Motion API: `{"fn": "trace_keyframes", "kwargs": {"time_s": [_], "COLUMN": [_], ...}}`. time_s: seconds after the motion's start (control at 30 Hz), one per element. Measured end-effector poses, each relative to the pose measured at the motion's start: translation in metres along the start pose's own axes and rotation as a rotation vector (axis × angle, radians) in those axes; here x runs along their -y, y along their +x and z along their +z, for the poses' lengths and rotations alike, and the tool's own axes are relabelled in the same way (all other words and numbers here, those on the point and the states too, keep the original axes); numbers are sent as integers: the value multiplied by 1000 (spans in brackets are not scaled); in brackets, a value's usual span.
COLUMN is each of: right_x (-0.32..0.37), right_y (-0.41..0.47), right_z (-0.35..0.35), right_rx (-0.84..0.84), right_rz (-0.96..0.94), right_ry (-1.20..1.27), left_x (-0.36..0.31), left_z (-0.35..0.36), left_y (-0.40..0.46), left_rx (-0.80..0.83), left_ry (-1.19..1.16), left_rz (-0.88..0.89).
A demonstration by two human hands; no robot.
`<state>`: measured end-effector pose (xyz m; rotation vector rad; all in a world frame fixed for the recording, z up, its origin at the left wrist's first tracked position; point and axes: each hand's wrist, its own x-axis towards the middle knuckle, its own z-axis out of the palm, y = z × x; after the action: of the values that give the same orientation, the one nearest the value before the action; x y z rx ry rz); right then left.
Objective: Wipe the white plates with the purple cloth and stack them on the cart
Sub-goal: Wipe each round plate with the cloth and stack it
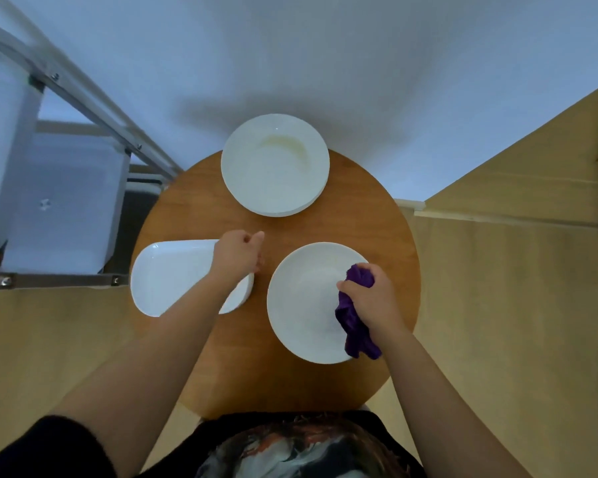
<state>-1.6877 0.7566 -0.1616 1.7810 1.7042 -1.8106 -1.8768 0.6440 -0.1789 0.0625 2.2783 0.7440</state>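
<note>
The right hand (377,298) clamps the bunched purple cloth (354,322) onto the round white plate (304,298) at the round wooden table's (387,215) 4 o'clock for wiping, while the curled, empty left hand (237,251) steadies at 9 o'clock.

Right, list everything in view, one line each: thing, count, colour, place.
round plates: two, white; one at the table's far edge with a yellowish smear, one near right, under the cloth.
oblong plate: one, white, table's left edge, partly under the left arm.
cloth: one, purple, bunched on the near round plate.
table: one, round, brown wood, centre.
cart: one, grey metal frame, far left.
bins: two, pale translucent, in the cart.
left hand: one, fingers curled, over the oblong plate's right end.
right hand: one, grips the cloth.
</note>
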Motion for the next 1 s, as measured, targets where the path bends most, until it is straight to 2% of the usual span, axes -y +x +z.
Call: {"fn": "trace_keyframes", "kwargs": {"time_s": [0.07,0.17,0.37,0.53,0.8,1.0], "right_x": [10,21,30,32,47,63], "right_y": [1,3,1,-1,-4,-10], "right_z": [3,9,22,29,32,36], "right_rx": [12,51,75,39,46,-51], "right_rz": [27,93,131,114,139,-7], "right_ry": [61,143,188,151,362,503], "left_x": [-15,-29,-32,-26,-20,-9], "left_z": [-10,-16,-7,-8,-24,-45], "left_y": [22,53,78,89,80,61], "left_rx": [-50,-70,-36,53,162,220], "left_ry": [-160,-365,-226,-384,-596,-732], "left_rz": [-43,-204,-220,-302,-226,-171]}}
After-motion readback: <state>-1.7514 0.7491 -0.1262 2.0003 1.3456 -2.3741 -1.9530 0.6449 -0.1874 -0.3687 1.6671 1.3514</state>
